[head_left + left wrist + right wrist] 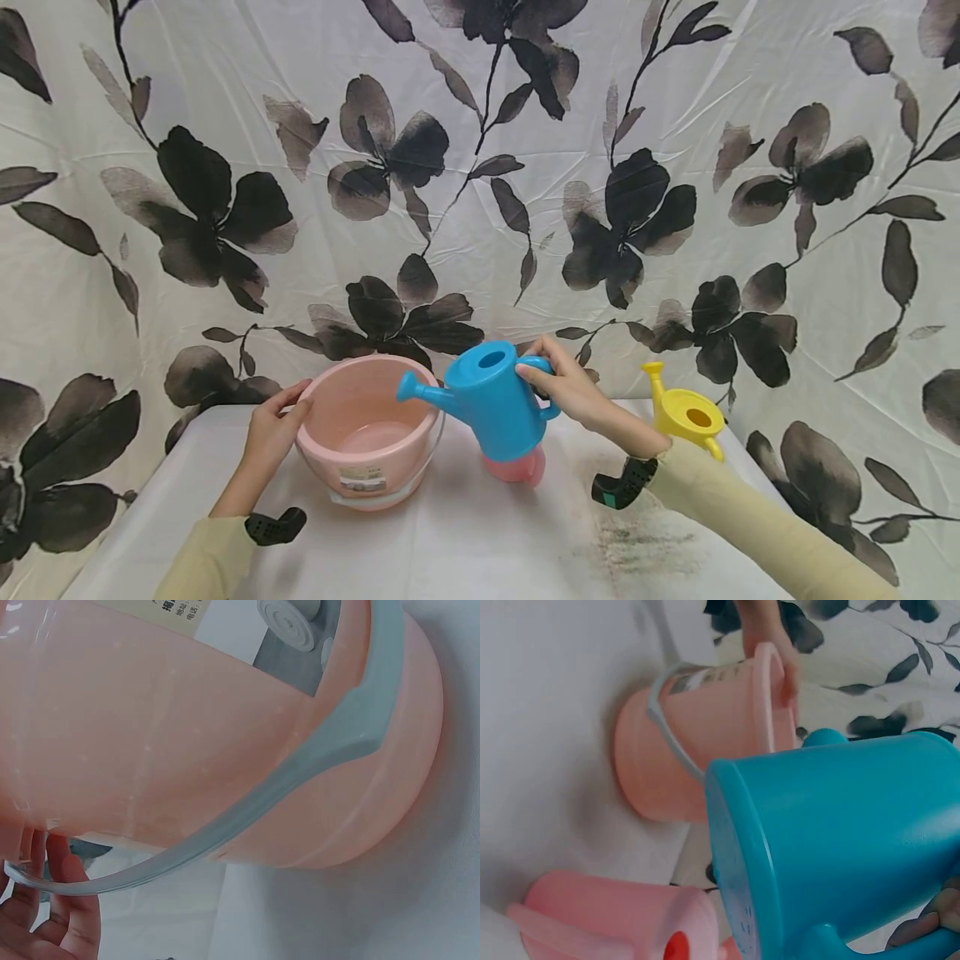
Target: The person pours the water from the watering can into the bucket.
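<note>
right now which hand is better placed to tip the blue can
Probably the right hand: it grips the blue can by its handle; the left hand holds the pink bucket at its rim.

We count three watering cans: one blue can (502, 412), one yellow can (677, 421) and one pink can (513, 469). We see one bucket (322, 462), with one handle (345, 731) and one label (362, 478) on it. We make out two hands, one left hand (272, 429) and one right hand (566, 387), two sleeves (206, 557), two black wrist devices (276, 527), one tabletop (450, 550) and one flowered backdrop (480, 242).
</note>
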Demonstrator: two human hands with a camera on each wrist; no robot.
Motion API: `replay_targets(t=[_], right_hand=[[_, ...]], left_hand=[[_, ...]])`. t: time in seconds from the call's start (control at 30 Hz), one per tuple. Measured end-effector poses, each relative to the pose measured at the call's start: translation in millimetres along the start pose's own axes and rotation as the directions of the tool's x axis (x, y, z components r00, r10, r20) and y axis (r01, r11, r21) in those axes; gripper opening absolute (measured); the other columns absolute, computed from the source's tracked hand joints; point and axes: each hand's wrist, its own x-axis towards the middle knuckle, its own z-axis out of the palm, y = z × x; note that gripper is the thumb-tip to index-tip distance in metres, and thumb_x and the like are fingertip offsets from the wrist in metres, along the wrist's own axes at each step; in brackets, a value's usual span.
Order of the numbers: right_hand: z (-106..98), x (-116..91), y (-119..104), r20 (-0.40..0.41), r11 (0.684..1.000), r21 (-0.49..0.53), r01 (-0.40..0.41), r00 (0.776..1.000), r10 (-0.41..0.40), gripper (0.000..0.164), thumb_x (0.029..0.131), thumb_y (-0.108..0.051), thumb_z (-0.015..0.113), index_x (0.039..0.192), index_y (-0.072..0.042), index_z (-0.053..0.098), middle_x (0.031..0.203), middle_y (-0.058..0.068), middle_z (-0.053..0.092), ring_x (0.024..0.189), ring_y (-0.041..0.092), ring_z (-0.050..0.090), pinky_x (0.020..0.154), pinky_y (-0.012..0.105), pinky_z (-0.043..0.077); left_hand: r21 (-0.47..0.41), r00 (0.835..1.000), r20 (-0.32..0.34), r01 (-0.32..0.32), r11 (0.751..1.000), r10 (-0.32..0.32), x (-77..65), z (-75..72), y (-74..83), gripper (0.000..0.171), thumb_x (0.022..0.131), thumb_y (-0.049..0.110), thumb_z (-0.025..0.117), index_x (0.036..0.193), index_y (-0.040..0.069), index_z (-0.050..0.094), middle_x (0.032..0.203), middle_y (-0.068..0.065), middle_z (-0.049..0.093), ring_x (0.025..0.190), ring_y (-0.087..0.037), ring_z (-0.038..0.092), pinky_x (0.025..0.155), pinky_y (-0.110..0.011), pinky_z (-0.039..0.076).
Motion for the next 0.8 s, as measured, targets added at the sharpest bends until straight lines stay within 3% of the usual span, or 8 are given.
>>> replay_targets(t=[0.43, 0.8], right_hand=[[4, 11, -18, 0.083, 0.999, -0.026, -0.020, 0.996, 0.022, 0.015, 0.099, -0.013, 0.051, 0.102, 0.000, 0.043, 0.078, 0.005, 0.040, 0.083, 0.025, 0.049, 0.076, 0.037, 0.042], [8, 15, -25, 0.107, 0.998, -0.053, -0.028, 0.994, 0.034, 0.015, 0.099, -0.013, 0.051, 0.101, -0.001, 0.042, 0.079, 0.004, 0.039, 0.088, 0.024, 0.053, 0.079, 0.037, 0.046]], left_hand=[[0.004, 1.000, 0.004, 0.012, 1.000, -0.012, -1.2, -0.1, 4.1, 0.048, 0.101, 0.027, 0.044, 0.142, 0.001, 0.045, 0.137, -0.025, 0.050, 0.124, -0.032, 0.046, 0.071, 0.001, 0.032], [0.003, 1.000, 0.007, 0.012, 1.000, -0.012, -1.3, -0.7, 3.4, 0.048, 0.101, 0.028, 0.043, 0.142, 0.002, 0.045, 0.137, -0.024, 0.050, 0.125, -0.031, 0.046, 0.074, 0.000, 0.031]])
